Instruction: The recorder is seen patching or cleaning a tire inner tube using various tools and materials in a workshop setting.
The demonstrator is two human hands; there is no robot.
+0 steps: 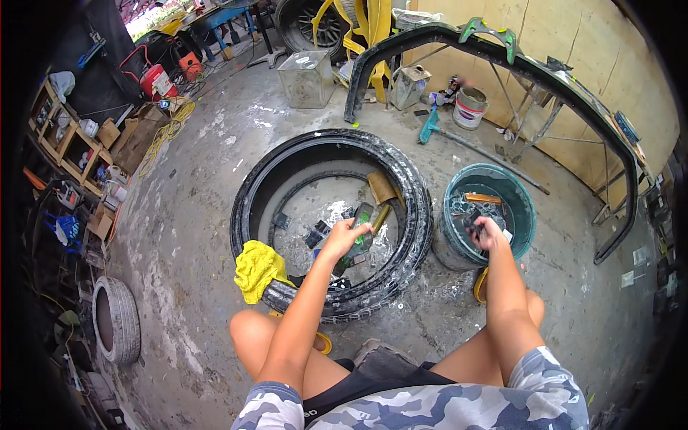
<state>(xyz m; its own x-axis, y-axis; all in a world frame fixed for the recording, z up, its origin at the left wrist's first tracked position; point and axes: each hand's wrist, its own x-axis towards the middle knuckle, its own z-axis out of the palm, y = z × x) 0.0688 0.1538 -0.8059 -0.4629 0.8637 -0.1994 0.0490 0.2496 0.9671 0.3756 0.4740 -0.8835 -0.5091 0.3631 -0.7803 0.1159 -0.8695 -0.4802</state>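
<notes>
My left hand (344, 239) is over the opening of a large black tire (247, 190) lying flat on the floor. Its fingers are closed around a dark, flat, elongated piece with green marks (360, 247). My right hand (490, 235) is above the near left part of a teal bucket (529, 233) and pinches a small dark piece (472, 219), whose kind I cannot make out. Inside the bucket is foamy water with an orange-brown bar (483, 198). A tan curved piece (380, 188) and several small dark pieces lie within the tire ring. A yellow cloth (258, 271) drapes over the tire's left rim.
A black arched trim piece (629, 172) leans on stands at the right. Beyond the bucket lie a teal-headed squeegee (428, 127) and a white pail (470, 109). A square metal tin (306, 79) stands at the back; a smaller tire (117, 320) is at left.
</notes>
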